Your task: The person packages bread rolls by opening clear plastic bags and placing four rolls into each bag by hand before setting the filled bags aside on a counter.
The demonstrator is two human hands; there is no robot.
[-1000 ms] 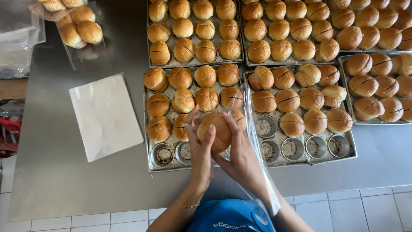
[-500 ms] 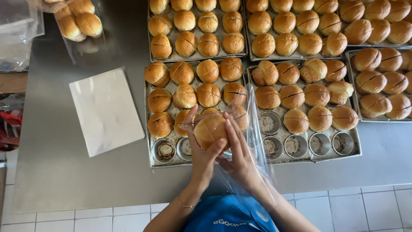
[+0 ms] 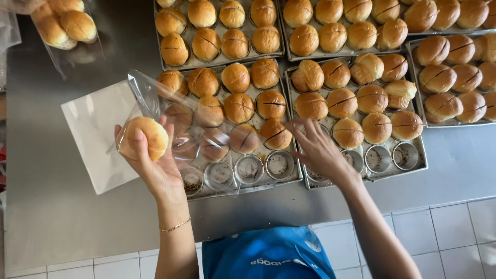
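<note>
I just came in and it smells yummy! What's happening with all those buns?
A person is standing at a metal table covered with baking trays full of round golden buns. The left hand holds one bun wrapped inside a clear plastic bag, out to the side over a stack of white paper sheets. The right hand is open and reaching over the trays, close to the buns there. Some cups along the near edge are empty.
</note>
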